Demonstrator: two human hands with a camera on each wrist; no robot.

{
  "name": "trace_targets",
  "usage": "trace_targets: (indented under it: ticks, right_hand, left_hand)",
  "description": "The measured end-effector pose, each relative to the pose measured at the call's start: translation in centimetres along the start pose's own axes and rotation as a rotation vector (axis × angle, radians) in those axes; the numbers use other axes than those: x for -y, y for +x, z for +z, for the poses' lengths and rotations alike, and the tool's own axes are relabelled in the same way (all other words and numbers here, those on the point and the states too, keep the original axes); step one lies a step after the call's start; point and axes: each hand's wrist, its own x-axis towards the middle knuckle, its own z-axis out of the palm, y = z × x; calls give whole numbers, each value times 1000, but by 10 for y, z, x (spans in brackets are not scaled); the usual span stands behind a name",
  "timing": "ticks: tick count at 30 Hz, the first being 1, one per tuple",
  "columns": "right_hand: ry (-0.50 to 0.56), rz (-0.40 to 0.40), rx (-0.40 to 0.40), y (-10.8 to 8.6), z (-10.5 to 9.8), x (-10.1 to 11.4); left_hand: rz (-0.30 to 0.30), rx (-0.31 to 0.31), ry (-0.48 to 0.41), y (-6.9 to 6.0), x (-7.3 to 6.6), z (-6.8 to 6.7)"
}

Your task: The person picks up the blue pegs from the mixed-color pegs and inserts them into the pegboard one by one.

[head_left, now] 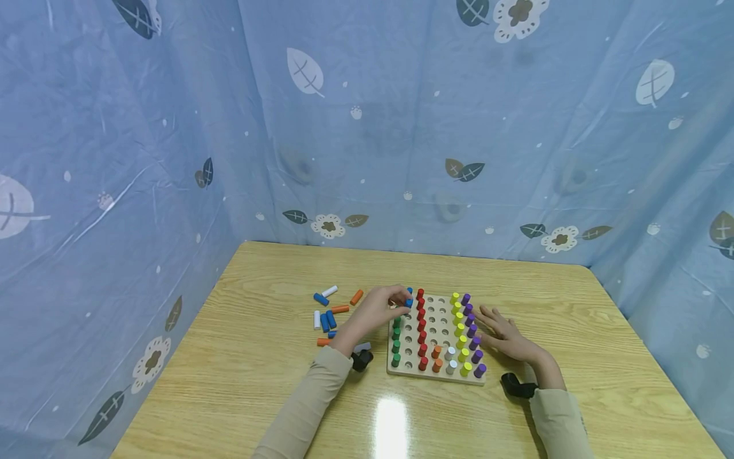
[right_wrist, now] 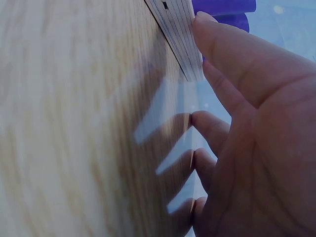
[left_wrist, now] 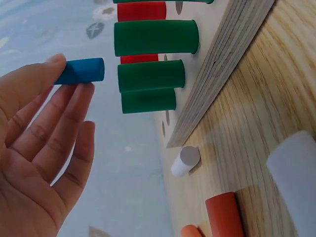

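My left hand [head_left: 374, 310] pinches a blue peg [left_wrist: 85, 70] between thumb and fingertips, over the far left part of a wooden pegboard [head_left: 420, 375]. In the left wrist view the peg is apart from the board. Another blue peg [head_left: 410, 291] stands at the far end of the second column. Green pegs [head_left: 396, 347] line the left column, partly hidden behind the hand, and red pegs [head_left: 422, 325] fill the third. My right hand [head_left: 506, 338] is spread at the board's right edge, its thumb against the side and fingertips [right_wrist: 196, 118] on the table.
Yellow pegs [head_left: 459, 329] and purple pegs [head_left: 474, 343] stand along the right. Two orange pegs [head_left: 437, 365] and two white pegs [head_left: 450, 367] stand near the front. Loose blue pegs [head_left: 325, 322], orange pegs [head_left: 340, 309] and white pegs [head_left: 317, 320] lie left on the table [head_left: 258, 357].
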Motion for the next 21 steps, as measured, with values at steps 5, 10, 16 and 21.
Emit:
trace_targets:
  ticks: [5,10,16,21]
  right_hand:
    - [0,2,-1,0,-1,0]
    - [6,8,-1,0,-1,0]
    - [10,7,-1,-1,-1,0]
    - [11,0,-1,-1,0,-1]
  left_hand:
    - [-1,16,-5,5,2,3]
    - [-16,16,2,8,4,6]
    - [-32,23,7,11,7,9]
    - [-30,23,25,14,10,14]
